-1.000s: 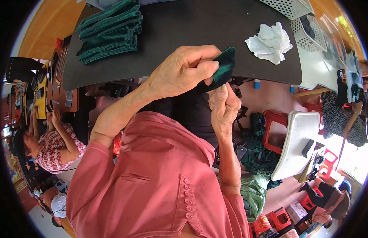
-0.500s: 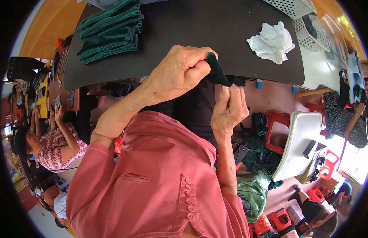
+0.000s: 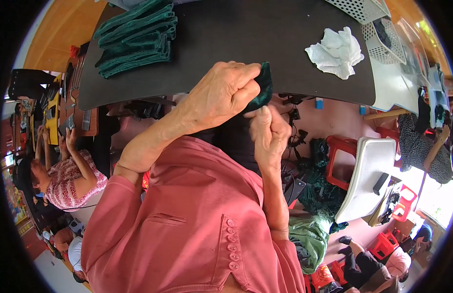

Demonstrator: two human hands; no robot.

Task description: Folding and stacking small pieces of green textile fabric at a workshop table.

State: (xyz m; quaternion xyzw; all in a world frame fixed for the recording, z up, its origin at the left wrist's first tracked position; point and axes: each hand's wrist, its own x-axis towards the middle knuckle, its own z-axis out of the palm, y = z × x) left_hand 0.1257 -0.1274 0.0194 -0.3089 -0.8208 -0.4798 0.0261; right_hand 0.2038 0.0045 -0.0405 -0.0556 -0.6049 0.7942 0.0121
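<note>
In front of my body, near the table's front edge, a small piece of dark green velvet fabric [image 3: 265,88] hangs from my left hand [image 3: 221,93]. The fingers of that hand are closed on its left side. My right hand [image 3: 270,134] is closed just below, its thumb and fingers at the fabric's lower end; slight blur hides exactly how much it grips. On the dark table [image 3: 246,36], at the far left, lies a stack of folded green velvet pieces [image 3: 136,41]. A crumpled white cloth [image 3: 336,52] rests at the table's right.
White perforated baskets [image 3: 383,41] stand beyond the table's right corner. To my right are a red stool [image 3: 341,163], a white chair backrest [image 3: 368,176] and a heap of green material [image 3: 317,234]. Another person [image 3: 75,178] sits working at a bench on the left.
My right hand has moved left and closer to my left hand. The velvet piece, stretched slanting between both hands before, now shows broader and more upright beside my left fingers.
</note>
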